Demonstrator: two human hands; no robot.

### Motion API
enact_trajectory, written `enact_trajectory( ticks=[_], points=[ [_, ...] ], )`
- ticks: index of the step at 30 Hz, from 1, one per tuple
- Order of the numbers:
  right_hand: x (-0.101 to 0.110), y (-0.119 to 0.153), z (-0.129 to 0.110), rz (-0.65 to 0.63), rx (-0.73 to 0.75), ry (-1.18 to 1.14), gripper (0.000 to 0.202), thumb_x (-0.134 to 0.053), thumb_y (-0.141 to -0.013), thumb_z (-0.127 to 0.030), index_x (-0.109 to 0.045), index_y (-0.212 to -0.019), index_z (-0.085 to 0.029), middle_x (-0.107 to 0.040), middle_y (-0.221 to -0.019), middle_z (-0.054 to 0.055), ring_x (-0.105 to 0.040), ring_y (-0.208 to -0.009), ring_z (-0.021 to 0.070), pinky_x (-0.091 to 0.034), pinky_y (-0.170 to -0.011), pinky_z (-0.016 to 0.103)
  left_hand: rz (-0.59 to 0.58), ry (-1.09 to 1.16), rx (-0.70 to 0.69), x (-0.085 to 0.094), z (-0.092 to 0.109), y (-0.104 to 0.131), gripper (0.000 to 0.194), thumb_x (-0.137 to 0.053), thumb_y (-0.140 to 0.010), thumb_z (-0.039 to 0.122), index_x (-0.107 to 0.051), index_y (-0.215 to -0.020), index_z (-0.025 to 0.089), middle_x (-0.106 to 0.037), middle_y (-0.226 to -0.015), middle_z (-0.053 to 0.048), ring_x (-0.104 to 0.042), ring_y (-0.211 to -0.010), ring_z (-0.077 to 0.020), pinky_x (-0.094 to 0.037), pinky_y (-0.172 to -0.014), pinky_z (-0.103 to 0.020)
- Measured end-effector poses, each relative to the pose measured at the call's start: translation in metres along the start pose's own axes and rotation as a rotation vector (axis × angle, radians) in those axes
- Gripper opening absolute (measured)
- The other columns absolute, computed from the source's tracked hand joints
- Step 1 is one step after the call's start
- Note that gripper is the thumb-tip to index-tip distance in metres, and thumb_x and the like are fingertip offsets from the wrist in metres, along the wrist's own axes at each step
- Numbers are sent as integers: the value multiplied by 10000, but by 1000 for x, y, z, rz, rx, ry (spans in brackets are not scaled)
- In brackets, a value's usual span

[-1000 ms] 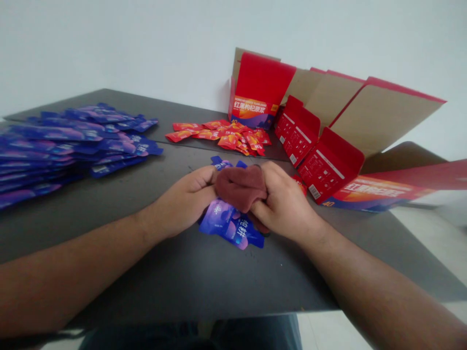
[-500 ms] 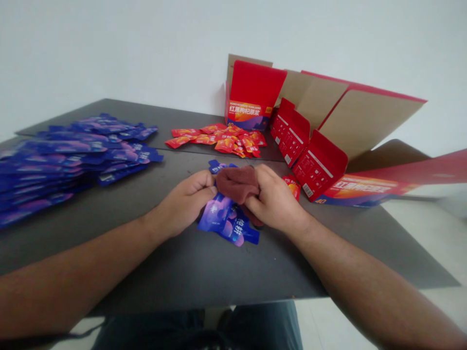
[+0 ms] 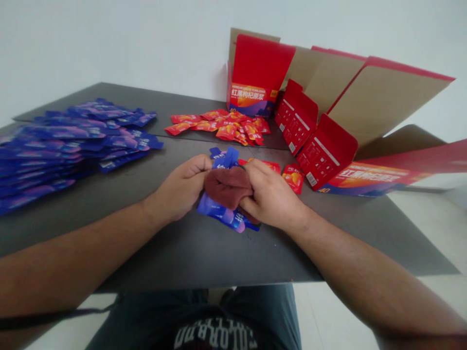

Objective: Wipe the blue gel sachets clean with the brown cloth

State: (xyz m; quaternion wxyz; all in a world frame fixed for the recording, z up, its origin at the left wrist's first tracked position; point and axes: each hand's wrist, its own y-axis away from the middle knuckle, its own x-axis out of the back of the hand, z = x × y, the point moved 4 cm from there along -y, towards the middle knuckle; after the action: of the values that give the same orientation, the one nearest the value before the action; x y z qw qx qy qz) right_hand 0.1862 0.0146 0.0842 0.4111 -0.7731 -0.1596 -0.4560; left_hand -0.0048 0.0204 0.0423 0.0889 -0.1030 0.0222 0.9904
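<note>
Just one brown cloth (image 3: pixel 228 187), crosswise over blue sachets (image 3: pixel 215 208) on the table (image 3: pixel 219 262). Gripped in the right hand (image 3: pixel 279 197) at one end, meeting the closed left hand (image 3: pixel 184 187) opposite, exact left grip unclear.

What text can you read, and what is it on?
"红黑枸杞原浆" on the back box.
"40" on the back box.
"红黑枸杞原浆" on the right box.
"40" on the right box.
Too blurred or small: back box's Latin line, red panels, blue sachets, orange sachets, shirt.
</note>
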Motion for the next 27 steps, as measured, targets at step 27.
enact_trajectory(
  ticks=[27],
  points=[
    [-5, 5, -16, -4, 46, 42, 167, -616, -922, -190, -646, -1086, -177, -688, -1065, 133, -635, -984, 285, -563, -864, 428, 60, 26, -45, -3, 10, 3, 217, -692, -851, 192, -497, -757, 204, -465, -621, 55, -390, -537, -90, -287, -512, -239]
  ],
)
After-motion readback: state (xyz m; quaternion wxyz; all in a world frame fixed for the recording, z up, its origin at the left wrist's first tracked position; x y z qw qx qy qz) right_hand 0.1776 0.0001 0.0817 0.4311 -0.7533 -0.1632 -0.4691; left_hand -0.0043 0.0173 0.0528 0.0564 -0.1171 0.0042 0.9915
